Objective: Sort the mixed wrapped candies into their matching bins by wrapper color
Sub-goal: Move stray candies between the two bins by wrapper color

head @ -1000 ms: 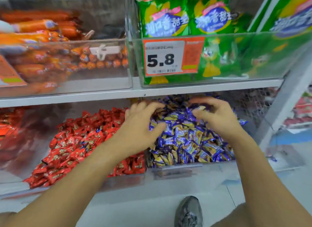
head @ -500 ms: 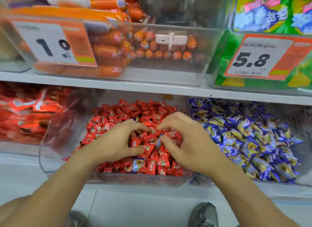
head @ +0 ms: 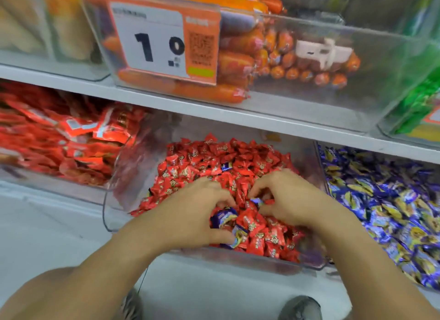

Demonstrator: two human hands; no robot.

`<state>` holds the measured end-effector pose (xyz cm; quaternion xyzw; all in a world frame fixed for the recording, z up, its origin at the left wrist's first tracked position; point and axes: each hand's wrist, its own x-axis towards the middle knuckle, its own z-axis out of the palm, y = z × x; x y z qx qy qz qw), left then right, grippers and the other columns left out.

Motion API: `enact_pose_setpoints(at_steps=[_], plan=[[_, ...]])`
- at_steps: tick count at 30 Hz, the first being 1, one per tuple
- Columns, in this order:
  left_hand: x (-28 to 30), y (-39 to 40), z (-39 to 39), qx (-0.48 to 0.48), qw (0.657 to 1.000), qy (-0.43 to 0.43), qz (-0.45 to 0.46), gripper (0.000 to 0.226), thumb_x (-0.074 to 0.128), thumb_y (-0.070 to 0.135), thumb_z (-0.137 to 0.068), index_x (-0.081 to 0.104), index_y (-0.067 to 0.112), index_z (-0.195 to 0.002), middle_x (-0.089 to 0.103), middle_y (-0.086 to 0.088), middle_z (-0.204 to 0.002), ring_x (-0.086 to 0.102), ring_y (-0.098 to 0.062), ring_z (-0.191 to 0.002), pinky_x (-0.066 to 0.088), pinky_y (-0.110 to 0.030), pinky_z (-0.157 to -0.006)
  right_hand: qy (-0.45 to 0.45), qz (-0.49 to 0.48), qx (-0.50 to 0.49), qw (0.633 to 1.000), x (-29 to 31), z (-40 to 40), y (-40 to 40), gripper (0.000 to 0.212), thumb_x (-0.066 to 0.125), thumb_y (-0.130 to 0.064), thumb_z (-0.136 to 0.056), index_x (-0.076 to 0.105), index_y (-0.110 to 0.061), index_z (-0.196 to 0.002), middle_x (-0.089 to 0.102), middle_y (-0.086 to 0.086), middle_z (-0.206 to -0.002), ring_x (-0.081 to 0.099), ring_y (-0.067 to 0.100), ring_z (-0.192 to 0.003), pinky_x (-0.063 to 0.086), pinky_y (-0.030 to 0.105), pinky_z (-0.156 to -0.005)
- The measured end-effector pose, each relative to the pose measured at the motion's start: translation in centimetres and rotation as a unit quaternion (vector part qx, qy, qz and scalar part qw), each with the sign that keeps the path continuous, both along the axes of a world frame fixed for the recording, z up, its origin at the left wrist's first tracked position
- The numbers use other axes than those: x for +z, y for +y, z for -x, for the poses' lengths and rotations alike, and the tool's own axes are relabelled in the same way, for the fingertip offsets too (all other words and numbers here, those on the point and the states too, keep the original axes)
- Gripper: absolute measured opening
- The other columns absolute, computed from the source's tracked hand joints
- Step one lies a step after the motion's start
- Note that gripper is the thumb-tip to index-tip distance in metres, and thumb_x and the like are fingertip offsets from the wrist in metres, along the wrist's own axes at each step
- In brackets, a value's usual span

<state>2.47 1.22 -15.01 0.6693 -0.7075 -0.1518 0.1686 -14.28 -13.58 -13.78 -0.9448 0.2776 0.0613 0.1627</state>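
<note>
View from a head-worn camera looking down at two bare hands working in a clear plastic bin (head: 112, 200) heaped with small red-wrapped candies (head: 214, 157) on the lower level of a white shop shelf (head: 238, 116). The left hand (head: 190, 217) lies on the front of the red heap with fingers curled; a blue-and-yellow wrapped candy (head: 223, 218) sits against its fingertips and a second blue-wrapped candy (head: 237, 237) lies under its thumb, so it appears to be grasping these, though the blur leaves the exact grip unclear. The right hand (head: 290, 200) is just beside it, fingers bent down into the red sweets, its fingertips pinching at a small blue-wrapped piece (head: 256, 201). Another stray blue wrapper (head: 226, 166) lies farther back among the red ones, apart from both hands.

Immediately to the right, a neighbouring clear bin holds a mass of blue-and-yellow wrapped candies (head: 385, 200). To the left, another clear container is packed with larger flat red foil packets (head: 59, 138).

On the upper shelf stands a transparent tub of orange sausage-shaped snacks (head: 238, 62), carrying a white and orange price label (head: 164, 41) printed with a large "1" and "0". Green packaging (head: 419, 105) shows at the far right edge. Two grey shoes (head: 300, 307) are visible on the pale floor below
</note>
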Motion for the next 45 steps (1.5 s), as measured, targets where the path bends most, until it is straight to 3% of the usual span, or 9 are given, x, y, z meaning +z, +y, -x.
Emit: enact_pose_setpoints(at_steps=[8, 16, 21, 26, 31, 34, 38, 41, 45], plan=[[0.2, -0.5, -1.7, 0.051, 0.998, 0.023, -0.025, 0.013, 0.074, 0.039, -0.082, 0.068, 0.03, -0.087, 0.062, 0.019, -0.087, 0.053, 0.001, -0.085, 0.044, -0.022, -0.079, -0.204, -0.053, -0.063, 0.976, 1.6, 1.1, 1.4, 0.022, 0.057, -0.018, -0.093, 0.062, -0.029, -0.111, 0.063, -0.016, -0.084, 0.057, -0.003, -0.08, 0.039, 0.011, -0.07], [2.0, 0.0, -3.1, 0.127, 0.983, 0.131, 0.027, 0.01, 0.076, 0.031, -0.079, 0.066, 0.028, -0.079, 0.068, 0.014, -0.074, 0.06, 0.002, -0.073, 0.041, -0.007, -0.062, -0.181, -0.18, 0.003, 0.967, 1.4, 0.4, 3.7, 0.021, 0.049, -0.01, -0.093, 0.061, -0.027, -0.095, 0.058, -0.006, -0.067, 0.045, 0.009, -0.051, 0.037, 0.027, -0.05], [0.8, -0.4, -2.2, 0.091, 0.993, 0.073, 0.006, 0.009, 0.072, 0.038, -0.082, 0.069, 0.034, -0.09, 0.06, 0.014, -0.08, 0.054, -0.002, -0.082, 0.04, -0.014, -0.065, -0.069, -0.122, 0.106, 0.984, 0.4, -0.4, 4.4, 0.015, 0.075, -0.036, -0.081, 0.07, -0.027, -0.092, 0.05, -0.017, -0.073, 0.05, -0.003, -0.069, 0.036, 0.012, -0.061], [0.0, -0.7, -2.3, 0.055, 0.997, 0.03, -0.036, 0.028, 0.071, 0.049, -0.081, 0.069, 0.04, -0.107, 0.051, 0.014, -0.095, 0.044, 0.005, -0.097, 0.035, -0.009, -0.081, -0.035, -0.088, 0.121, 0.988, -0.2, -1.3, 4.7, 0.023, 0.075, -0.045, -0.081, 0.076, -0.029, -0.098, 0.058, -0.012, -0.081, 0.052, 0.004, -0.076, 0.038, 0.019, -0.064], [-0.5, -1.0, -1.5, 0.041, 0.998, 0.044, -0.018, 0.021, 0.081, 0.041, -0.073, 0.073, 0.035, -0.092, 0.049, 0.015, -0.095, 0.044, 0.004, -0.094, 0.038, -0.015, -0.079, -0.053, -0.119, 0.09, 0.987, 1.0, 0.1, 3.6, 0.02, 0.071, -0.052, -0.082, 0.07, -0.033, -0.077, 0.056, -0.013, -0.078, 0.052, 0.003, -0.073, 0.043, 0.025, -0.067], [0.8, -0.6, -3.3, 0.101, 0.99, 0.102, 0.0, 0.015, 0.082, 0.035, -0.075, 0.071, 0.033, -0.084, 0.061, 0.014, -0.091, 0.056, 0.0, -0.083, 0.042, -0.015, -0.074, -0.13, -0.115, -0.008, 0.985, 2.2, 1.2, 2.2, 0.028, 0.068, -0.044, -0.086, 0.055, -0.026, -0.068, 0.056, -0.011, -0.061, 0.049, 0.006, -0.056, 0.038, 0.02, -0.055], [1.2, -0.6, -5.4, 0.177, 0.965, 0.192, 0.014, 0.01, 0.062, 0.017, -0.093, 0.059, 0.025, -0.099, 0.069, 0.004, -0.085, 0.067, -0.012, -0.078, 0.056, -0.041, -0.079, -0.166, -0.096, -0.07, 0.979, 2.3, 0.6, 0.8, 0.012, 0.058, -0.018, -0.092, 0.052, -0.029, -0.094, 0.068, -0.001, -0.066, 0.058, 0.008, -0.052, 0.045, 0.023, -0.053], [0.5, -1.7, -5.2, 0.188, 0.969, 0.146, -0.065, 0.027, 0.044, 0.01, -0.099, 0.047, 0.026, -0.119, 0.057, 0.004, -0.072, 0.055, -0.015, -0.057, 0.049, -0.034, -0.055, -0.169, -0.095, -0.075, 0.978, 2.1, -1.1, 0.3, 0.026, 0.043, -0.013, -0.096, 0.055, -0.031, -0.112, 0.068, 0.008, -0.076, 0.059, 0.02, -0.057, 0.048, 0.036, -0.058], [-0.3, -3.0, -3.8, 0.156, 0.975, 0.039, -0.156, 0.029, 0.062, 0.047, -0.089, 0.059, 0.026, -0.109, 0.059, 0.004, -0.084, 0.051, -0.005, -0.067, 0.039, -0.023, -0.059, -0.128, -0.038, -0.077, 0.988, 1.9, -4.0, -0.7, 0.019, 0.053, -0.04, -0.097, 0.064, -0.025, -0.099, 0.064, -0.004, -0.089, 0.059, 0.012, -0.08, 0.047, 0.03, -0.071]])
